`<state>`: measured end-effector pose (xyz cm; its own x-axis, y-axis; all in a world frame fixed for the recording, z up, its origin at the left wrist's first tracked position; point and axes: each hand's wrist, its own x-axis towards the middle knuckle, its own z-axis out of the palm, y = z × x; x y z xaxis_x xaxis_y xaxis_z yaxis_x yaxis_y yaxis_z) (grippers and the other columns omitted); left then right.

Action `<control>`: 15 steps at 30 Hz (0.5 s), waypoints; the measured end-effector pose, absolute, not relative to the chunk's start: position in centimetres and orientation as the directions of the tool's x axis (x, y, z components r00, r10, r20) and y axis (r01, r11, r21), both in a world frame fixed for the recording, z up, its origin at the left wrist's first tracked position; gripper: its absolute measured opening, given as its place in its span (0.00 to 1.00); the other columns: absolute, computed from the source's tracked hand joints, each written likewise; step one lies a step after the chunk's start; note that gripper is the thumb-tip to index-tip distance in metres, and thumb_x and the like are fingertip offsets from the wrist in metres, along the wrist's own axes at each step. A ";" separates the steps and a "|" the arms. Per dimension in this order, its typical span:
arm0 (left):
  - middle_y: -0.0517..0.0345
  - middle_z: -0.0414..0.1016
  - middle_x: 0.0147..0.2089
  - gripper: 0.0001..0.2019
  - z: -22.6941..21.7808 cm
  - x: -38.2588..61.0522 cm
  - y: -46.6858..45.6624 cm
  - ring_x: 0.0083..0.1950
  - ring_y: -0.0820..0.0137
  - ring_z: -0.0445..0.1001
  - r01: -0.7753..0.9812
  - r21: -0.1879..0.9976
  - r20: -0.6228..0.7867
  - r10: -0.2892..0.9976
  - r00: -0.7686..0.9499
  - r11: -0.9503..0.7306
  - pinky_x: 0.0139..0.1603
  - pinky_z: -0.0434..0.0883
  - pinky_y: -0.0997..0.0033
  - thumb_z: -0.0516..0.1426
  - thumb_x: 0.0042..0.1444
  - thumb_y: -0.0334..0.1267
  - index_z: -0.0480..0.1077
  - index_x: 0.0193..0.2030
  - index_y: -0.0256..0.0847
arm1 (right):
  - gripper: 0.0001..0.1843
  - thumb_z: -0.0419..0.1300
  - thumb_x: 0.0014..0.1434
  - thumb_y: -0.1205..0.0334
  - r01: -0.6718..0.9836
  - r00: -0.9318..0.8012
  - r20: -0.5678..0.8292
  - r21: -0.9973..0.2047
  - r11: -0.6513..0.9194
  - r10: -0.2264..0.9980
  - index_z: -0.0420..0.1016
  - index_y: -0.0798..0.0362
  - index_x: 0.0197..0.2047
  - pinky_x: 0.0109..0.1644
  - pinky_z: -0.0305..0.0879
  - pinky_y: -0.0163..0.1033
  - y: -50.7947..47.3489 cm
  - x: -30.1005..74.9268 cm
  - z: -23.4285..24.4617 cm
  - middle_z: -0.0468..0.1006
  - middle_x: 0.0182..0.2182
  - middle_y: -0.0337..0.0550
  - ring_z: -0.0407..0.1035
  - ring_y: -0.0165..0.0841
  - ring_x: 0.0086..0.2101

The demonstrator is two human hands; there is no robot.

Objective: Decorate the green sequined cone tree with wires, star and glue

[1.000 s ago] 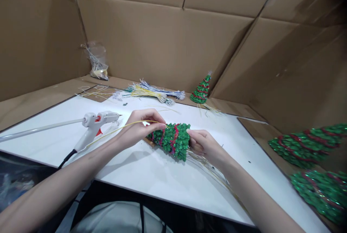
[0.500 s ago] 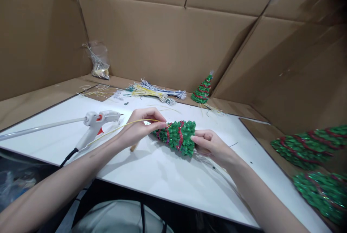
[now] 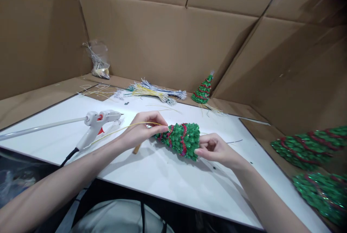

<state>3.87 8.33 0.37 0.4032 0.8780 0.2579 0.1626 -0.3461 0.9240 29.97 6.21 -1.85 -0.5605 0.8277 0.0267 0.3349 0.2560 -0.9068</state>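
A small green Christmas tree (image 3: pixel 181 139) with red garland lies on its side above the white board, its wide base toward the right. My left hand (image 3: pixel 148 126) pinches a thin yellow wire (image 3: pixel 123 127) against the tree's side, and the wire's long end trails back over my wrist to the left. At the base, my right hand (image 3: pixel 213 148) grips the tree's edge, thumb in front and fingers partly hidden behind or inside it. Beneath my left hand shows the end of a light-brown stick (image 3: pixel 137 149).
On the left lies a white glue gun (image 3: pixel 96 124) with its cord. Bundles of wires (image 3: pixel 154 92) lie at the back, near a standing finished-looking tree (image 3: pixel 203 89). A plastic bag (image 3: pixel 100 61) sits in the left corner. More trees (image 3: pixel 306 146) lie at right; cardboard walls surround the board.
The tree and both hands have shifted slightly right and down. The wires that hung below the right hand at the tree's base now show less, and a dark wire appears right of that hand.
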 end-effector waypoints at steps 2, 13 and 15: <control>0.59 0.75 0.30 0.05 0.2 3.9 8.3 0.32 0.75 0.72 0.160 0.934 0.229 0.879 0.419 -0.319 0.32 0.68 0.78 0.62 0.51 0.35 0.72 0.31 0.35 | 0.27 0.62 0.52 0.53 0.371 -0.578 0.031 -0.880 0.296 0.816 0.48 0.52 0.16 0.22 0.39 0.35 6.2 30.0 -1.9 0.48 0.15 0.30 0.43 0.22 0.19; 0.59 0.74 0.29 0.06 0.2 3.8 8.1 0.30 0.76 0.71 0.156 0.935 0.227 0.877 0.423 -0.317 0.30 0.67 0.78 0.61 0.51 0.36 0.71 0.31 0.34 | 0.27 0.63 0.51 0.56 0.479 -0.638 0.016 -0.774 0.414 0.770 0.48 0.52 0.15 0.22 0.43 0.34 5.8 30.0 -1.1 0.47 0.14 0.29 0.44 0.23 0.19; 0.59 0.74 0.29 0.06 0.3 3.8 8.1 0.30 0.76 0.71 0.150 0.933 0.241 0.879 0.412 -0.327 0.31 0.67 0.78 0.61 0.52 0.36 0.71 0.31 0.34 | 0.27 0.63 0.52 0.55 0.483 -0.639 0.001 -0.778 0.402 0.769 0.48 0.52 0.16 0.22 0.44 0.34 5.8 30.1 -0.9 0.47 0.14 0.29 0.44 0.23 0.19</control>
